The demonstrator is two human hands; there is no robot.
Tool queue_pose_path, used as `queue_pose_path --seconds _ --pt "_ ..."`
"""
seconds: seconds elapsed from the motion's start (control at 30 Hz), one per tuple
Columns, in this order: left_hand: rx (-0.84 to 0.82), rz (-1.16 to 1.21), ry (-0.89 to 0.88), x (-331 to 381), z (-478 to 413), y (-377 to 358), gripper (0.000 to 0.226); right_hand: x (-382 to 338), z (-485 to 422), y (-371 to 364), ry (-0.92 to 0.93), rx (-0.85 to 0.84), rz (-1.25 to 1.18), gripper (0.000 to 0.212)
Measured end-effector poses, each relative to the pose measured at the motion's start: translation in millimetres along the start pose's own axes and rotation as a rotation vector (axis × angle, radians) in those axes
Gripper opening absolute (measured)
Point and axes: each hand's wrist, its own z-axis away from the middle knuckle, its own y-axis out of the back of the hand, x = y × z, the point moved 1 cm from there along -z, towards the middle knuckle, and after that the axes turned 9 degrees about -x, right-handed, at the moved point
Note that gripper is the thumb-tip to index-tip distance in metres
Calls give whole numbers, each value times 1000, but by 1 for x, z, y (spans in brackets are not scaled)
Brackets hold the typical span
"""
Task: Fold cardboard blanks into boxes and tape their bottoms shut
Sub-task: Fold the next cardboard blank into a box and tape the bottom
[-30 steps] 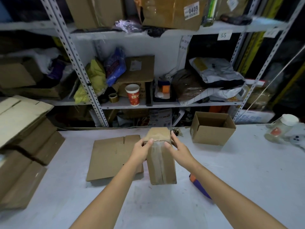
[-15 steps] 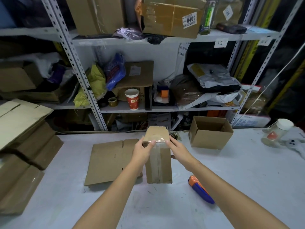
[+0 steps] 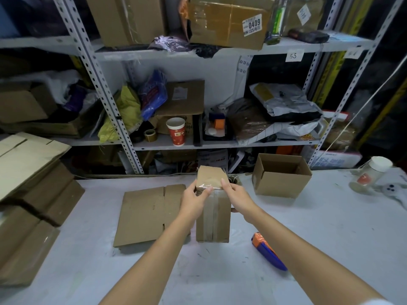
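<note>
The left hand (image 3: 193, 200) and right hand (image 3: 237, 194) each clasp the far end of a taped box (image 3: 213, 221). A flat blank (image 3: 147, 213) lies beside the left hand.

I see bare table (image 3: 319, 234) near and to the right, where a hand could pass; only the tape dispenser (image 3: 267, 253) lies there. The upright taped box (image 3: 212, 219) blocks the middle. A flat blank (image 3: 149, 212) lies just left of it, and stacked cardboard (image 3: 28, 194) walls off the left edge. Far right stand an open box (image 3: 280, 181) and a jar (image 3: 372, 172). The shelf rack (image 3: 136, 146) closes the far side.
</note>
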Motion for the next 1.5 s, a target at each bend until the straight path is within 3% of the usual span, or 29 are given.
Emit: queue_pose_path --seconds 0.17,0.4,0.53,0.67,0.87,1.1,1.17,1.23,1.27,1.33,1.4,1.5 --pt "-29 -18 19 -6 -1 4 27 6 0 4 5 1 -63 28" --pt "-47 211 169 12 -9 10 32 6 -3 14 -21 43 -195 27" --pt "-19 164 136 14 -9 8 32 5 -2 9 46 40 -194 19" --pt "19 -11 25 6 -10 2 29 5 -3 -4 97 34 -92 30" --pt "-68 -11 30 5 -8 6 44 3 -2 3 88 2 -116 30" --pt "33 -1 66 9 -10 11 32 6 0 0 64 -92 -121 24" --pt "51 -7 73 9 -11 15 28 7 2 1 110 -118 -52 49" --pt "40 -10 90 11 -12 15 30 8 -1 3 173 -136 244 85" --pt "19 -4 96 12 -13 14 33 9 -2 3 196 -116 412 92" --pt "-43 13 86 18 -12 11 41 12 -7 4 203 -33 537 85" --pt "-96 33 78 22 -13 13 57 19 -15 11 244 15 413 79" --pt "-97 13 96 22 -16 25 78 25 -20 25 215 38 40 88"
